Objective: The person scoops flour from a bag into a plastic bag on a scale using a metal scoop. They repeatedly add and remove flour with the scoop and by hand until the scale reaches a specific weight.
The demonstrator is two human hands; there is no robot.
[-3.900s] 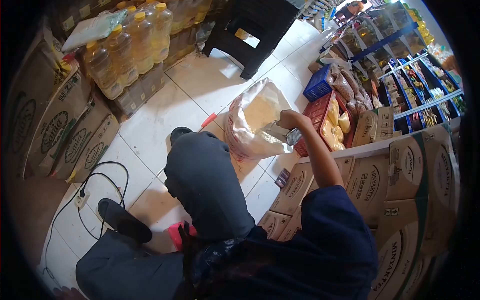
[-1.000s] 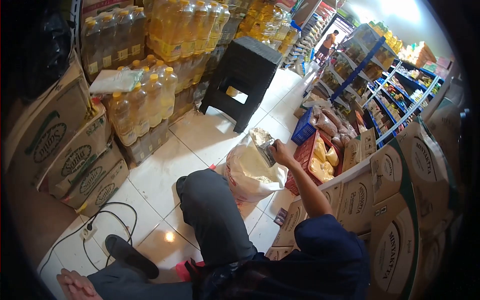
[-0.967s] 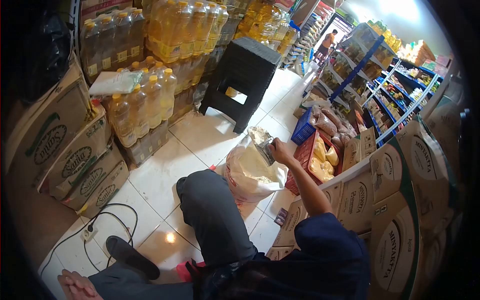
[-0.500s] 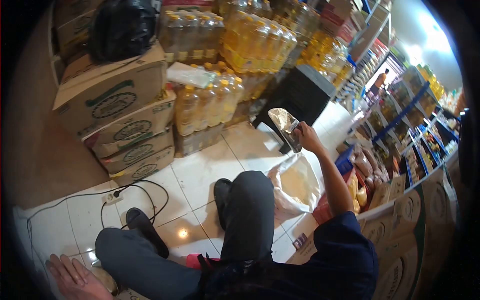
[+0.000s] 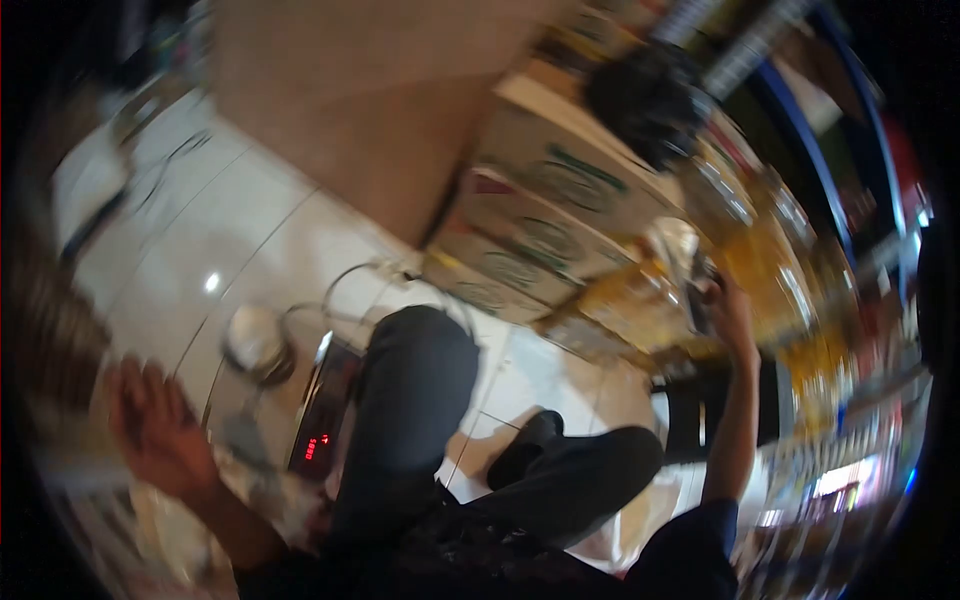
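My right hand (image 5: 730,315) is raised at the right, its fingers wrapped round the handle of a shiny metal scoop (image 5: 676,248). What lies inside the scoop is blurred. At the left, my left hand (image 5: 160,425) is open with its fingers stretched out, touching nothing I can see. Between that hand and my knee lies a digital scale (image 5: 322,440) with red lit digits. A pale rounded thing (image 5: 256,338), too smeared to name, sits on the floor behind the scale. Below my right arm only part of the white sack (image 5: 630,525) shows.
Stacked cardboard boxes (image 5: 540,225) stand ahead, topped by a black plastic bag (image 5: 648,105). Packs of yellow oil bottles (image 5: 760,270) rise behind my right hand, above a black box (image 5: 700,410). A cable (image 5: 335,290) runs over the tiled floor (image 5: 270,240).
The view has swung left, bringing the scale into sight and pushing the sack to the lower edge. My right hand, still gripping the scoop, has moved away from above the sack.
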